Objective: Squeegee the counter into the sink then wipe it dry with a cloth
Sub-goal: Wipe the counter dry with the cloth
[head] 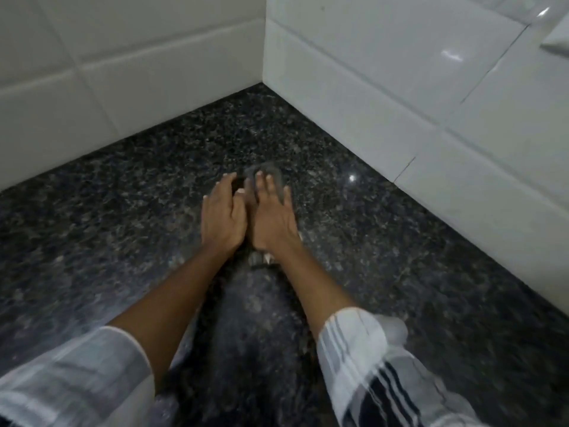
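A dark speckled granite counter (pixel 123 229) runs into a corner of white tiled walls. Both my hands lie side by side near its middle, pressing on a grey cloth (pixel 271 174) that is mostly hidden beneath them. My right hand (pixel 272 220) lies flat on the cloth with fingers straight. My left hand (pixel 221 217) rests beside it, fingers extended toward the cloth's left edge. A bit of cloth (pixel 261 259) shows under my right wrist. No squeegee or sink is in view.
White tiled walls (pixel 385 97) meet at the back corner and close off the counter at the rear and right. A white object (pixel 557 38) juts in at the top right. My striped sleeves fill the lower corners.
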